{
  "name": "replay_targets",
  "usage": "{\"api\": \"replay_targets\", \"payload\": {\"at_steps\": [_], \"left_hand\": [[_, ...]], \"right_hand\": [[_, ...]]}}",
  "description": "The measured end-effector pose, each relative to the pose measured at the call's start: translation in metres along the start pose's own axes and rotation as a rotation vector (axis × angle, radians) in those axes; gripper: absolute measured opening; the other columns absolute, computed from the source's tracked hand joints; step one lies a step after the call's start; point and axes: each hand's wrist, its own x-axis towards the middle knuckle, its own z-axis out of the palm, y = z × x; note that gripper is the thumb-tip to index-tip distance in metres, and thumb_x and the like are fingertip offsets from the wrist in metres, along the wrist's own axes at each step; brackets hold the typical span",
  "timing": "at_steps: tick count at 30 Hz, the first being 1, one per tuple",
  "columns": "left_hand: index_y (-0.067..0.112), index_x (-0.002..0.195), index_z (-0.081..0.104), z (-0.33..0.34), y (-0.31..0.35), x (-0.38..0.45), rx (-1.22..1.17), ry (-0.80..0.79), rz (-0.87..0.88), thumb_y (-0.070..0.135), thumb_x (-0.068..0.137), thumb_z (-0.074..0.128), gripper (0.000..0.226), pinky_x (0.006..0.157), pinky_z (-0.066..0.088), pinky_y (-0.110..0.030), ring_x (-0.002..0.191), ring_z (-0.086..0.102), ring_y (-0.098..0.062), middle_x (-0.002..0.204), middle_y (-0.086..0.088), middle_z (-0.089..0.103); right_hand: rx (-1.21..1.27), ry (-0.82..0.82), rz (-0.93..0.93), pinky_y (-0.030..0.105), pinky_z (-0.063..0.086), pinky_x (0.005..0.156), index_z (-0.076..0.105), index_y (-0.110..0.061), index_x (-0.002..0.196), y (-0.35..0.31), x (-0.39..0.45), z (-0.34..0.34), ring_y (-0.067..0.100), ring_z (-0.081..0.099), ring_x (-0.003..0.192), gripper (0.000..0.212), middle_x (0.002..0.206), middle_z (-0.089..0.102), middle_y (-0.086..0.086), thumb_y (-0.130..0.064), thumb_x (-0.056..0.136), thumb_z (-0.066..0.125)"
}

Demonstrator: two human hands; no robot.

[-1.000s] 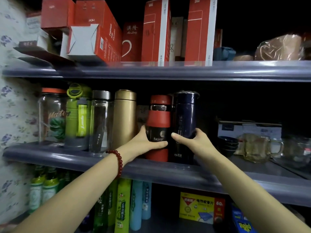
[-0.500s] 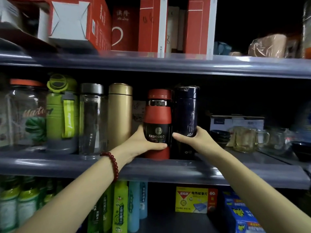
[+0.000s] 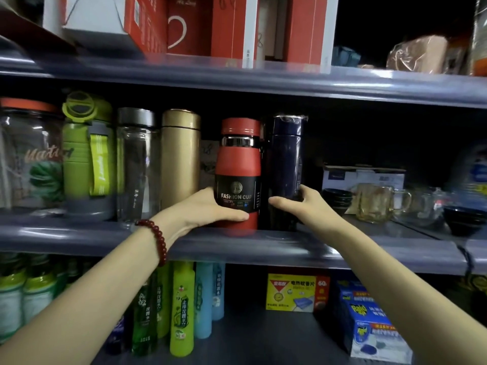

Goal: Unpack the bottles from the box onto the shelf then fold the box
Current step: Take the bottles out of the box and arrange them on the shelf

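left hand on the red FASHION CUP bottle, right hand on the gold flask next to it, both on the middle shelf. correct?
Not quite. The head view shows the right hand gripping the dark navy wrapped flask, not the gold one. The left hand does hold the red FASHION CUP bottle; both stand on the grey middle shelf.

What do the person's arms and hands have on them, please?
Both forearms are bare, with no sleeves in view. The left wrist wears a bracelet of round dark red beads. The left hand and right hand show no gloves, rings or watch.
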Motion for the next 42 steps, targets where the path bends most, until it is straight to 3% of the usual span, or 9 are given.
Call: {"api": "replay_targets", "payload": {"at_steps": [4, 8, 12, 17, 22, 24, 29, 35, 42], "left_hand": [[0.032, 0.095, 0.069, 0.000, 0.004, -0.001, 0.026, 0.006, -0.035, 0.016, 0.068, 0.083, 0.035, 0.083, 0.048, -0.018, 0.095, 0.067, -0.003, 0.100, 0.010, 0.074], [0.032, 0.094, 0.069, 0.003, 0.005, -0.004, 0.040, 0.058, -0.039, 0.023, 0.060, 0.087, 0.039, 0.091, 0.049, -0.025, 0.096, 0.067, -0.006, 0.099, 0.009, 0.074], [0.035, 0.099, 0.071, 0.005, 0.001, -0.004, 0.091, 0.106, -0.058, 0.049, 0.039, 0.087, 0.064, 0.097, 0.050, -0.033, 0.099, 0.068, -0.008, 0.098, 0.012, 0.075], [0.036, 0.101, 0.071, 0.004, 0.000, -0.003, 0.137, 0.110, -0.058, 0.064, 0.027, 0.085, 0.080, 0.098, 0.050, -0.036, 0.099, 0.068, -0.009, 0.099, 0.013, 0.074], [0.037, 0.103, 0.067, 0.002, 0.008, -0.009, 0.275, 0.056, -0.072, 0.060, 0.047, 0.082, 0.063, 0.098, 0.049, -0.031, 0.101, 0.064, -0.009, 0.104, 0.013, 0.071], [0.033, 0.108, 0.064, -0.002, 0.014, -0.012, 0.378, 0.025, -0.093, 0.054, 0.061, 0.080, 0.053, 0.090, 0.048, -0.024, 0.097, 0.062, -0.010, 0.105, 0.010, 0.069], [0.004, 0.106, 0.056, -0.007, 0.015, -0.029, 0.677, 0.058, -0.095, 0.054, 0.073, 0.070, 0.062, 0.084, 0.054, -0.039, 0.094, 0.064, -0.026, 0.105, -0.010, 0.067], [0.011, 0.120, 0.061, -0.017, 0.000, -0.051, 0.670, 0.199, 0.124, 0.029, 0.081, 0.069, 0.044, 0.085, 0.054, -0.036, 0.085, 0.067, -0.016, 0.093, -0.003, 0.073], [0.017, 0.097, 0.073, -0.049, -0.013, -0.075, 0.675, 0.251, 0.218, 0.021, 0.080, 0.067, 0.018, 0.080, 0.057, -0.033, 0.079, 0.066, -0.011, 0.084, 0.001, 0.072]], "right_hand": [[-0.050, 0.062, 0.025, 0.035, 0.050, 0.098, 0.063, -0.024, 0.111, 0.001, 0.000, 0.004, 0.009, 0.067, 0.100, 0.066, 0.104, 0.073, -0.008, -0.057, 0.056, 0.081], [-0.181, 0.250, 0.070, 0.024, 0.048, 0.073, 0.050, -0.015, 0.110, -0.013, -0.010, 0.015, 0.009, 0.059, 0.088, 0.072, 0.098, 0.062, -0.006, -0.056, 0.059, 0.083], [-0.200, 0.384, 0.046, 0.035, 0.052, 0.075, 0.041, -0.007, 0.104, -0.019, -0.018, 0.031, 0.020, 0.059, 0.091, 0.076, 0.099, 0.059, 0.004, -0.053, 0.061, 0.083], [-0.205, 0.370, 0.042, 0.030, 0.048, 0.069, 0.039, -0.008, 0.101, -0.019, -0.025, 0.032, 0.019, 0.059, 0.087, 0.072, 0.092, 0.057, -0.001, -0.052, 0.064, 0.082], [-0.339, 0.304, 0.052, 0.036, 0.054, 0.077, 0.040, -0.008, 0.105, -0.016, -0.032, 0.032, 0.024, 0.062, 0.094, 0.066, 0.104, 0.062, 0.007, -0.046, 0.070, 0.080], [-0.452, 0.279, 0.069, 0.040, 0.054, 0.081, 0.043, -0.008, 0.111, -0.018, -0.038, 0.031, 0.028, 0.062, 0.101, 0.065, 0.110, 0.062, 0.009, -0.047, 0.073, 0.078], [-0.821, 0.314, 0.085, 0.036, 0.047, 0.066, 0.043, -0.008, 0.092, -0.030, -0.056, 0.035, 0.033, 0.062, 0.091, 0.045, 0.082, 0.054, 0.004, -0.045, 0.083, 0.068], [-1.068, 0.443, -0.032, 0.038, 0.046, 0.071, 0.043, -0.011, 0.092, -0.045, -0.074, 0.057, 0.033, 0.060, 0.097, 0.033, 0.100, 0.062, 0.009, -0.040, 0.089, 0.058], [-1.015, 0.380, -0.168, 0.040, 0.049, 0.076, 0.055, -0.011, 0.109, -0.068, -0.074, 0.105, 0.031, 0.057, 0.103, 0.031, 0.108, 0.058, 0.007, -0.035, 0.090, 0.054]]}}
